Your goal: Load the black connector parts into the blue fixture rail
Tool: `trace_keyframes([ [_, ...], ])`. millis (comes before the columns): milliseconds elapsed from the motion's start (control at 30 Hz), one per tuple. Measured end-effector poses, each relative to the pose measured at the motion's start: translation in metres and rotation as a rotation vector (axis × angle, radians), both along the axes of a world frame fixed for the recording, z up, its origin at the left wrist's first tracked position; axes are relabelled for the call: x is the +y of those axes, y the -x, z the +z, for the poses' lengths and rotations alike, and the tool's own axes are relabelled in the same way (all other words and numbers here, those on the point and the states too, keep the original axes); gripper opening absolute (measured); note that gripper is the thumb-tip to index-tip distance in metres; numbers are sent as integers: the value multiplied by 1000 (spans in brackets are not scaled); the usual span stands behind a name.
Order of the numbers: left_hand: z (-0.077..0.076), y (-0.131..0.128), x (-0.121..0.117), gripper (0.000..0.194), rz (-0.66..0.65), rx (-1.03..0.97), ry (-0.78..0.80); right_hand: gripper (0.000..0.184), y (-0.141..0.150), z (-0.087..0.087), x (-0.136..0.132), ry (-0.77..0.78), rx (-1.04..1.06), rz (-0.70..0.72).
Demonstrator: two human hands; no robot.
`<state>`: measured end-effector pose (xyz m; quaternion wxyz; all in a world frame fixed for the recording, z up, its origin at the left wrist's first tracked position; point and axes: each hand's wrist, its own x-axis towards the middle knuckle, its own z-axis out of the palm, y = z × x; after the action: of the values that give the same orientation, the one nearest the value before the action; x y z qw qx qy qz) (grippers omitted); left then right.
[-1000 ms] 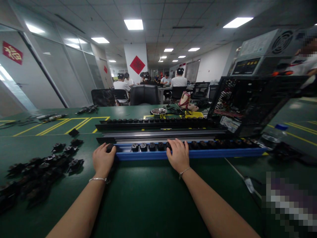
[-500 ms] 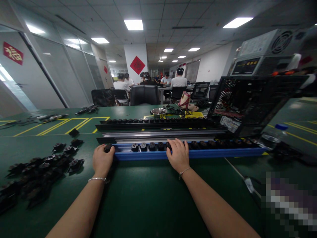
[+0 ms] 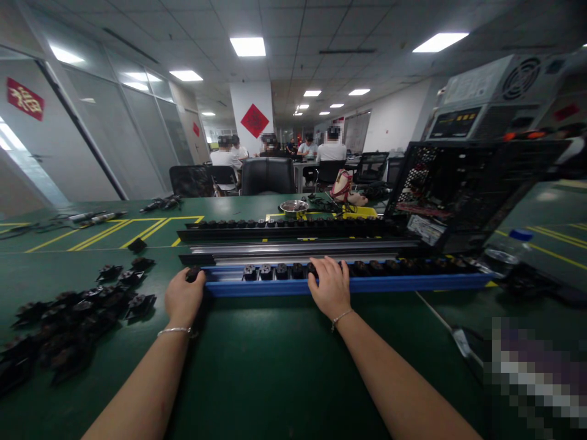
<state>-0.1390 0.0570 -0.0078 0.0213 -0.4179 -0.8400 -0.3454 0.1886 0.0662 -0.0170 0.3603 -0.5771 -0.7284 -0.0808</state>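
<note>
A long blue channel [image 3: 275, 288] lies across the table, with a row of black socket modules [image 3: 281, 271] seated along it. At its left end my left hand [image 3: 182, 299] has thumb and fingers closed on a single black socket module [image 3: 193, 274], just beside the channel's end. My right hand [image 3: 332, 286] grips the channel near its middle, thumb on the near side and fingers curled over the top. One module partly shows at those fingers; whatever lies under the palm is hidden.
Loose black modules [image 3: 82, 311] are heaped at left. Behind the channel lie metal rails [image 3: 293, 247] and another filled black strip [image 3: 284, 232]. A metal bowl [image 3: 294, 208], an open computer case [image 3: 463, 189] and a bottle [image 3: 507, 253] stand farther off. Several people sit in the background.
My left hand has shifted slightly left, carrying the module out toward the channel's end. My right hand and the channel stay where they were.
</note>
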Motion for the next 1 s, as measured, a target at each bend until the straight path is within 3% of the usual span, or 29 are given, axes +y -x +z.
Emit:
trace_keyframes([
  [1000, 11, 6, -2, 33, 53, -52, 51, 36, 0, 1, -1, 6, -5, -8],
])
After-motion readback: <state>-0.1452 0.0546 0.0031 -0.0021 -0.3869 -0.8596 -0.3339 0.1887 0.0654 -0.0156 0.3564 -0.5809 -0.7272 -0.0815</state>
